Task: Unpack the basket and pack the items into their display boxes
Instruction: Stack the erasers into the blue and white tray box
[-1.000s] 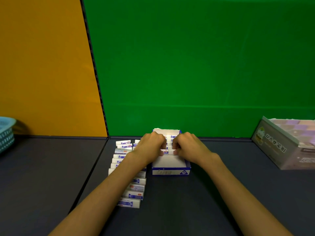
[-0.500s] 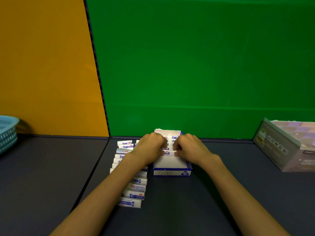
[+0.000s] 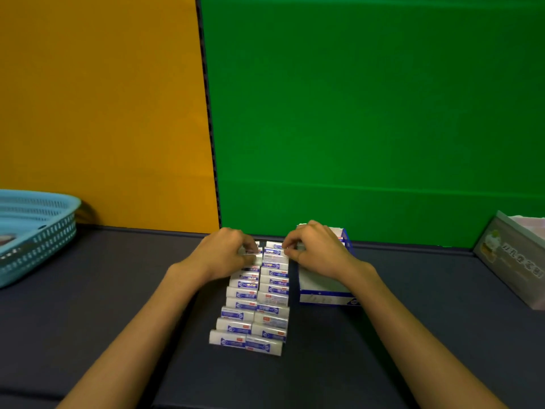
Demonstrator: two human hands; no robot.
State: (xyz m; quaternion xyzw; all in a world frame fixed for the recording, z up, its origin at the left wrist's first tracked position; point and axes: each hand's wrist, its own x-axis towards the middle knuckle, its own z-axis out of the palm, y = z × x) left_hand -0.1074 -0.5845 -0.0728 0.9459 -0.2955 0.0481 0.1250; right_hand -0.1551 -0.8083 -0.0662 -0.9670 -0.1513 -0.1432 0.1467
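**Erasers in two rows beside the box**

Head view: Dark grey matting [image 3: 88,305] is seen as the work surface, backed by an orange panel [image 3: 97,98] on the left and a green one [image 3: 368,113] on the right.

Small white erasers [image 3: 256,308] with blue printed sleeves are laid in two overlapping rows on the mat, running from the near middle toward the hands. Just right of the rows a white and blue box [image 3: 323,293] is set; only a few erasers can be made out at its far edge.

The left hand [image 3: 225,255] is curled over the far end of the left row, an eraser pinched between its fingertips. The right hand [image 3: 315,250] is curled likewise, a far eraser of the right row pinched at its end.

Print on the sleeves and box is too blurred to be read. A blue basket [image 3: 35,231] is seen at far left and a grey carton [image 3: 513,261] with unreadable lettering at far right.
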